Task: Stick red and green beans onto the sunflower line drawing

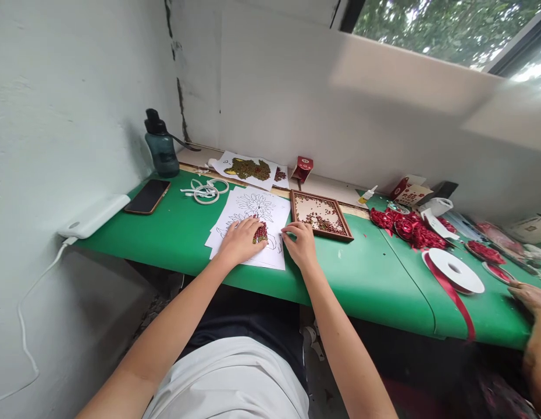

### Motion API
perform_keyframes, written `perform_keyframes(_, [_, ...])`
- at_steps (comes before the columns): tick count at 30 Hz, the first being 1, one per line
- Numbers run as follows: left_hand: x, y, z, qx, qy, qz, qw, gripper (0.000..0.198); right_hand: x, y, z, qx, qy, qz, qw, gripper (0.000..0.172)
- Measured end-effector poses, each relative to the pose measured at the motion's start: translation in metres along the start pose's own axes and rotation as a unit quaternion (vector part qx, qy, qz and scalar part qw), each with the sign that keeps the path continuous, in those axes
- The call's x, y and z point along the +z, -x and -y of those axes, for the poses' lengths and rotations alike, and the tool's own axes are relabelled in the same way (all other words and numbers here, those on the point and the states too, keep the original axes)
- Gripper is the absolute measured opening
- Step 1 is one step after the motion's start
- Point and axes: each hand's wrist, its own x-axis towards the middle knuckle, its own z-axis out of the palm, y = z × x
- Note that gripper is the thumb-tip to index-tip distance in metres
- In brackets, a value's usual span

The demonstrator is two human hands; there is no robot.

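A printed sheet [274,205] with flower outlines lies on top of other paper sheets. My left hand [241,237] rests flat on it, fingers stretched out, beside a patch of red and green beads [260,234] set in rows on the drawing. My right hand [300,241] is at the sheet's right edge, its thumb and index finger pinched together. Whatever may be between those fingertips is too small to make out. Just beyond the right hand sits a shallow brown wooden tray [349,237] with loose dark red beads [325,223] scattered inside.
Left are a phone [147,196], a white power bank [93,216], a coiled white cable [206,194] and a bottle [162,148]. Behind lies a bead-covered picture [248,169]. To the right are red ribbon [421,231], a white spool [457,269] and another person's hand [530,295].
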Motion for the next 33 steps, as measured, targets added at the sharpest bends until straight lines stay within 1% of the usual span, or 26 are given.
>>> perform_keyframes(4, [-0.001,0.000,-0.002,-0.003,0.002,-0.006,1.000,0.057,0.002,-0.002,0.002,-0.022,0.022,0.034,0.999,0.014])
perform_keyframes(7, [-0.001,0.000,-0.001,-0.001,-0.001,-0.007,1.000,0.056,0.001,-0.002,0.006,-0.043,0.019,0.032,0.998,0.016])
perform_keyframes(9, [0.000,0.001,0.000,0.004,-0.004,-0.005,1.000,0.055,0.000,-0.001,0.011,-0.081,-0.006,0.035,0.996,0.017])
perform_keyframes(11, [0.001,0.001,0.001,0.010,-0.004,-0.003,1.000,0.052,-0.002,0.000,0.017,-0.125,-0.036,0.053,0.990,0.017])
perform_keyframes(14, [0.003,0.001,0.002,0.013,-0.001,-0.004,1.000,0.049,-0.005,0.002,0.022,-0.154,-0.060,0.081,0.983,0.016])
perform_keyframes(22, [0.003,0.001,0.003,0.017,-0.007,-0.005,1.000,0.050,-0.003,0.002,0.020,-0.175,-0.058,0.100,0.978,0.013])
perform_keyframes(28, [0.004,0.001,0.002,0.014,-0.013,-0.004,1.000,0.055,-0.008,0.003,0.024,-0.147,-0.094,0.069,0.982,0.017])
perform_keyframes(33, [0.004,0.000,0.000,0.002,-0.013,-0.004,1.000,0.056,-0.009,0.004,0.024,-0.150,-0.097,0.088,0.980,0.016])
